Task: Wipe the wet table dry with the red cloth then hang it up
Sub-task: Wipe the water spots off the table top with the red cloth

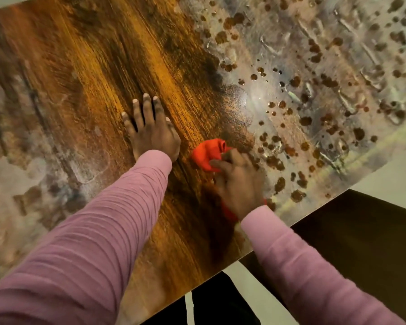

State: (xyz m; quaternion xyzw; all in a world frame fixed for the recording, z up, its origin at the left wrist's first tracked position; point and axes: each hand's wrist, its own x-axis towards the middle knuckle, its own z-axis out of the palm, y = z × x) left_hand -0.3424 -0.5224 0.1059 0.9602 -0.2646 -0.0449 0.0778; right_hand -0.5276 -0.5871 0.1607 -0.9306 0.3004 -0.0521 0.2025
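Red cloth [208, 154] in R hand [238, 181]

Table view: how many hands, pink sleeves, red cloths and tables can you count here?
2 bare hands: left hand, right hand
2 pink ribbed sleeves: left sleeve, right sleeve
1 crumpled red cloth
1 wet brown wooden table
Total: 6

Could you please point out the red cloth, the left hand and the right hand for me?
red cloth [208, 152]: head view, on the bunched fold beyond the fingers.
left hand [154, 134]: head view, on the back of the hand.
right hand [239, 181]: head view, on the back of the hand gripping the cloth.
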